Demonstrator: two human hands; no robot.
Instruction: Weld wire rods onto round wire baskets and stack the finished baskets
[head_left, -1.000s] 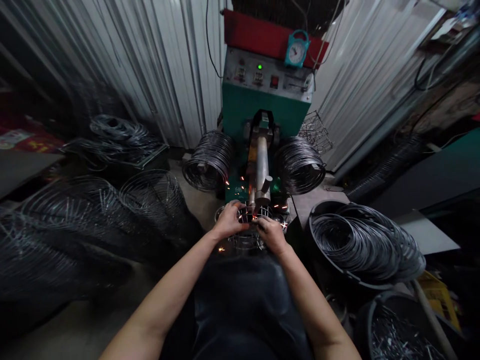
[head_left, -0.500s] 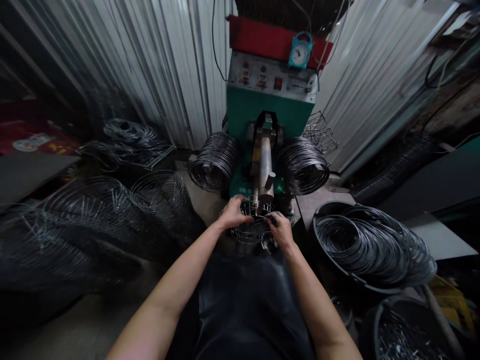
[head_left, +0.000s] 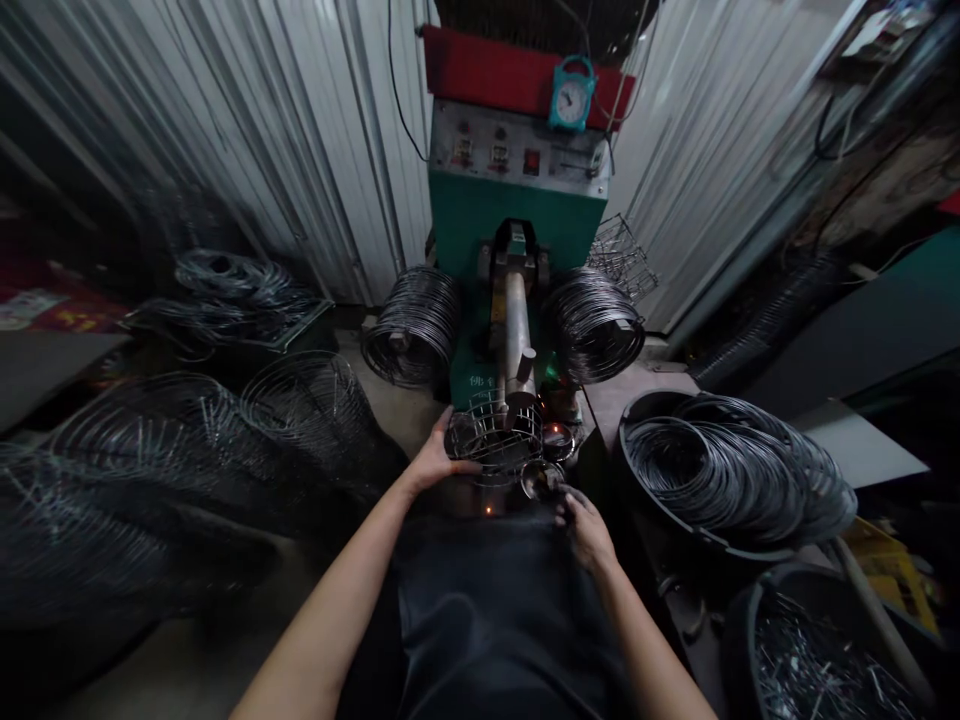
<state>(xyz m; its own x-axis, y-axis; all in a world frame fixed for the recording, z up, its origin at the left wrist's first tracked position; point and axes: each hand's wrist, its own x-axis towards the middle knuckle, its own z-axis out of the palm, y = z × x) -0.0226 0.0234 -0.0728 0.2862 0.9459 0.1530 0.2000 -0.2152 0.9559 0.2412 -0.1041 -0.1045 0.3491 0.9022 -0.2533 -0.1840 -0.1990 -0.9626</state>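
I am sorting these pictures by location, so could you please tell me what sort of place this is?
Probably a small metal-wire workshop: a round wire frame is at a green machine, many wire rings lie in a black tub, and loose metal-looking pieces lie in another tub.

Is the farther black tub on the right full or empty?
It looks full: wire rings crowd the tub and lean over its right edge. Their depth is hidden.

A corrugated wall point(head_left: 322, 130) is standing behind a turquoise clock point(head_left: 571, 100), and a yellow crate point(head_left: 894, 568) is sitting at lower right.
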